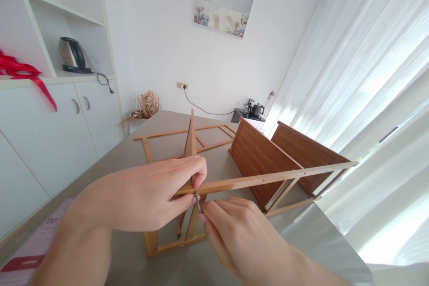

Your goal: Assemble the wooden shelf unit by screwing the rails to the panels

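A wooden shelf frame lies on its side on the table, with brown shelf boards standing across it. My left hand is closed around the near rail, fingers above and thumb below, close to a small screw head. In my right hand is a thin metal hex key, its tip meeting the screw at the rail. The other end of the key is hidden in my fingers. A narrower board stands upright just behind my left hand.
Another wooden ladder-like frame lies flat at the back of the grey table. A pink printed sheet is at the near left. White cabinets with a kettle stand left; curtains hang right.
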`<state>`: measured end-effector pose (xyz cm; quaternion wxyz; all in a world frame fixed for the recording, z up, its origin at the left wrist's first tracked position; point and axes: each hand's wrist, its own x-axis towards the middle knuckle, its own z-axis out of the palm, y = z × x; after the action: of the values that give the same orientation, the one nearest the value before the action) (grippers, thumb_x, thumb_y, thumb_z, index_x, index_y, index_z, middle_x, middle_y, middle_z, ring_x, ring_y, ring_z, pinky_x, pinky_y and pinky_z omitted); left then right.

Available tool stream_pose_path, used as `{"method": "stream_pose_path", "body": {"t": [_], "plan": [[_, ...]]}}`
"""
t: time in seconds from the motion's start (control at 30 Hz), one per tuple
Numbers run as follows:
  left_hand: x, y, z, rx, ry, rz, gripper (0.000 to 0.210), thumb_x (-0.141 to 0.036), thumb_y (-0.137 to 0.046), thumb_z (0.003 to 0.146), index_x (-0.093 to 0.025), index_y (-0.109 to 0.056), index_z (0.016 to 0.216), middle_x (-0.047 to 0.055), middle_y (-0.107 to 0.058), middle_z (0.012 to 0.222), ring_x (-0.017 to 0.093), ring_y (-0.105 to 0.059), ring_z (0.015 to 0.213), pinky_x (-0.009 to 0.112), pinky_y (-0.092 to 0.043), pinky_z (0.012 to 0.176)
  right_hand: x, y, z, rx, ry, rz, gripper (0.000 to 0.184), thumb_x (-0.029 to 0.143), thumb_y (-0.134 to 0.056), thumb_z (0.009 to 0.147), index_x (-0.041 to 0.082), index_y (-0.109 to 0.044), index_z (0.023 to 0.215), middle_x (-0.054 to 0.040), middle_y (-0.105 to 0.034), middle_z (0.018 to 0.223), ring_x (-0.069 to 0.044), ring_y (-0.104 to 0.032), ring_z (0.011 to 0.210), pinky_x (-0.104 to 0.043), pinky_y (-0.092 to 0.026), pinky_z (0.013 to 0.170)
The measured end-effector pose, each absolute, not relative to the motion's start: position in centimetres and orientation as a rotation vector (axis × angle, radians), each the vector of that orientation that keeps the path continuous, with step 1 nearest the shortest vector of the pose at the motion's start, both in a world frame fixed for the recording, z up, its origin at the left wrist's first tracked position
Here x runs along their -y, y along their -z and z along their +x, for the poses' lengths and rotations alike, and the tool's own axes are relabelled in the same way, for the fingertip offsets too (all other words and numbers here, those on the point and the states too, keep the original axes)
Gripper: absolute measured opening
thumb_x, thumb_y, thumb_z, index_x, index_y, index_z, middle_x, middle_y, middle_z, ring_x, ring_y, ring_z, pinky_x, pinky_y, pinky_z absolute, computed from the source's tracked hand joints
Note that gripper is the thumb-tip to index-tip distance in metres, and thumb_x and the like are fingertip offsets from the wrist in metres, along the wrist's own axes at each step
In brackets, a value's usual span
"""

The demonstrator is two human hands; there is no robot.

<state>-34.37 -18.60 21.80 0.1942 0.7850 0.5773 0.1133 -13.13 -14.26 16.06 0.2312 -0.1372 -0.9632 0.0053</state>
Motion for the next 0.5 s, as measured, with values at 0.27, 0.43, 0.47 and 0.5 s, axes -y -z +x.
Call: {"method": "stream_pose_path", "body": {"t": [0.27, 0.43, 0.47, 0.5], "plan": [[18.8, -22.5, -34.1, -1.555, -0.319, 2.081, 0.011, -0.018, -0.046, 0.091, -0.025, -0.038, 0.09, -0.007, -0.059, 0.08, 0.012, -0.05, 0.068, 0.023, -0.039, 0.062, 14.8, -14.6, -14.3, 2.447, -1.135, -0.478, 0.023, 0.028, -0.038, 0.105, 0.019, -0.06, 0.103, -0.003, -0.074, 0.095, -0.012, -0.073, 0.086, -0.017, -0.052, 0.076], [18.8, -22.2, -34.1, -1.572, -0.322, 2.09, 0.01, -0.021, -0.047, 0.092, -0.025, -0.038, 0.09, -0.007, -0.059, 0.08, 0.012, -0.049, 0.066, 0.024, -0.038, 0.06, 14.6, -13.7, -14.1, 2.469, -0.968, -0.402, 0.023, 0.025, -0.039, 0.104, 0.018, -0.06, 0.104, -0.0062, -0.071, 0.099, -0.013, -0.069, 0.087, -0.021, -0.052, 0.08], [18.8, -22.1, -34.2, -1.602, -0.322, 2.114, 0.009, -0.023, -0.047, 0.092, -0.025, -0.039, 0.09, -0.006, -0.058, 0.08, 0.012, -0.047, 0.065, 0.024, -0.037, 0.059, 14.6, -13.6, -14.0, 2.498, -0.897, -0.399, 0.022, 0.025, -0.039, 0.104, 0.018, -0.06, 0.103, -0.0062, -0.07, 0.097, -0.014, -0.068, 0.085, -0.022, -0.052, 0.079], [18.8, -21.9, -34.2, -1.627, -0.321, 2.137, 0.009, -0.025, -0.048, 0.092, -0.025, -0.039, 0.09, -0.006, -0.057, 0.079, 0.013, -0.046, 0.064, 0.025, -0.037, 0.058, 14.5, -13.5, -13.9, 2.521, -0.821, -0.394, 0.023, 0.025, -0.039, 0.104, 0.018, -0.06, 0.101, -0.0058, -0.069, 0.094, -0.014, -0.066, 0.082, -0.022, -0.051, 0.077]]}}
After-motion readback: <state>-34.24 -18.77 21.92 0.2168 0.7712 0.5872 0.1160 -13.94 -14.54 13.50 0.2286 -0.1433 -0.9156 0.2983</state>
